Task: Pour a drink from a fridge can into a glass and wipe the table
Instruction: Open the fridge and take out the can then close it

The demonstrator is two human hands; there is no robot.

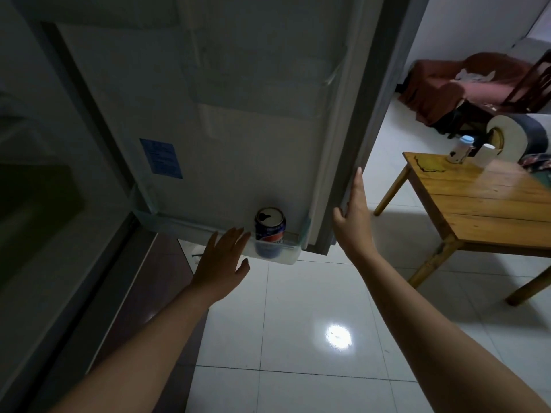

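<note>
Nothing gripped yet. Left hand [222,257] is spread open, fingers apart, reaching toward the can [270,229] w/ fingertips just short of the clear door bin [286,254]; no contact w/ the can. Right hand [353,216] is flat and open, palm pressed on the edge of the fridge door [343,144], holding it, not clamped round anything.

Can stands upright at the right end of the bottom door bin, at about 1 o'clock from the left hand. Tab hole looks dark, so it may already be opened; can't be sure in this dim light.

Risks, as I judge them: if it's open, a quick grab or tilt over the bin rim slops drink on the tile floor [298,323]. Bin's front wall hides the can's lower half, so fingers must go over the rim, not through; a low grab knocks the plastic. Door could swing if the right hand lets go.

Around: wooden table [483,204] at 3 o'clock, well apart, w/ a small bottle [460,150] and white container [484,155] at its far edge. No glass or cloth that I can make out. Path to table looks clear.
</note>
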